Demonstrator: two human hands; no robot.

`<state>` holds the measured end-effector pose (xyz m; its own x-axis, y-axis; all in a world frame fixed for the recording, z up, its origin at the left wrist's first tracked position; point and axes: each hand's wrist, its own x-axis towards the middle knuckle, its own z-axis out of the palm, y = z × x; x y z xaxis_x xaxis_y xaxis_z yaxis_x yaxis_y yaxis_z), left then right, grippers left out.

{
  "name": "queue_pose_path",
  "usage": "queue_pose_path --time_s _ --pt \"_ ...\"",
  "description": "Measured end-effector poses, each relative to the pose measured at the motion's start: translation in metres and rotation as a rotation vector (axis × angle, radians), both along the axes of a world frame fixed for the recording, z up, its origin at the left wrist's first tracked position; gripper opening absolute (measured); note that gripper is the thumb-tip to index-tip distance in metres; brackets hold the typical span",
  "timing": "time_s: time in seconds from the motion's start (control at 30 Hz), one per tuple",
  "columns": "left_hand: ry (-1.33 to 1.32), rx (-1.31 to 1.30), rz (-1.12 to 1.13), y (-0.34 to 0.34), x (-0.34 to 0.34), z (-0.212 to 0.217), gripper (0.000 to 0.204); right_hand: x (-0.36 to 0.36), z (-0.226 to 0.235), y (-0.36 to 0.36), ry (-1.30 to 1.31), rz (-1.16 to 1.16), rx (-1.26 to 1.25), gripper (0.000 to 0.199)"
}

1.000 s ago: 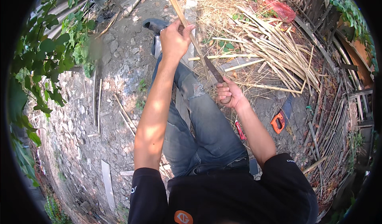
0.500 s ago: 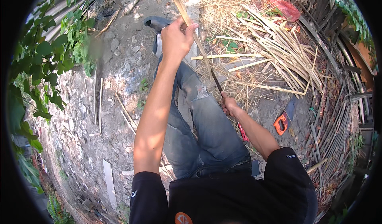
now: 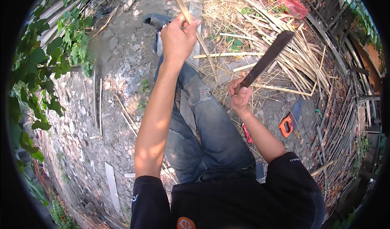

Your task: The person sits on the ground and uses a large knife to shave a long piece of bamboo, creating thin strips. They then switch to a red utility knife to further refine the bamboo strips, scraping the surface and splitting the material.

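My left hand (image 3: 178, 40) is closed round a long split bamboo strip (image 3: 206, 50), whose lower end slants down toward the ground between my hands. The strip's upper end runs out of the picture at the top. In my right hand (image 3: 240, 97) is a machete (image 3: 266, 60) with a dark, broad blade, raised and pointing up to the right. Its blade stands apart from the strip. Most of the machete's handle is hidden in my fist. My legs in worn jeans (image 3: 215, 119) stretch out ahead beneath my arms.
A heap of split bamboo strips (image 3: 284, 54) lies at the far right, with shavings around it. An orange-handled saw (image 3: 286, 125) and a red-handled tool (image 3: 247, 134) lie right of my legs. A red plastic bag (image 3: 291, 5) is beyond the heap. Leafy vines (image 3: 48, 58) hang at left.
My right hand has turned and lifted the machete away from the strip's lower end, so its blade now points up and right. My left hand still holds the strip, nearly unmoved.
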<state>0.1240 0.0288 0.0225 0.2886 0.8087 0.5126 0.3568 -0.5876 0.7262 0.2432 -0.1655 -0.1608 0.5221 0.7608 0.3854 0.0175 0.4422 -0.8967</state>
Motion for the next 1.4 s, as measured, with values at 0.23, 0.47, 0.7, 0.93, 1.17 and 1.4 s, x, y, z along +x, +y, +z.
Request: queue_pose_path --time_s 0.23,0.47,0.7,0.93,1.17,1.4 --pt "-0.047 -0.058 -0.016 -0.015 -0.023 -0.006 0.02 0.023 -0.182 -0.107 0.357 0.108 -1.437 0.067" --pt "-0.059 -0.083 -0.02 -0.025 -0.028 -0.003 0.024 0.013 -0.11 -0.09 0.55 0.057 -1.37 0.055" --pt "-0.124 0.074 0.041 -0.032 -0.02 -0.006 0.015 0.019 -0.031 -0.051 0.371 0.103 -0.943 0.051" --pt "-0.118 0.035 0.091 -0.041 -0.012 -0.007 0.016 0.017 0.056 -0.023 0.264 0.163 -0.706 0.051" --pt "-0.122 0.118 0.083 -0.044 -0.005 -0.009 0.014 0.015 0.162 -0.019 0.13 0.128 -0.466 0.048" --pt "-0.15 0.174 0.067 -0.048 0.011 -0.007 0.014 -0.024 0.102 -0.041 0.166 -0.05 0.241 0.048"
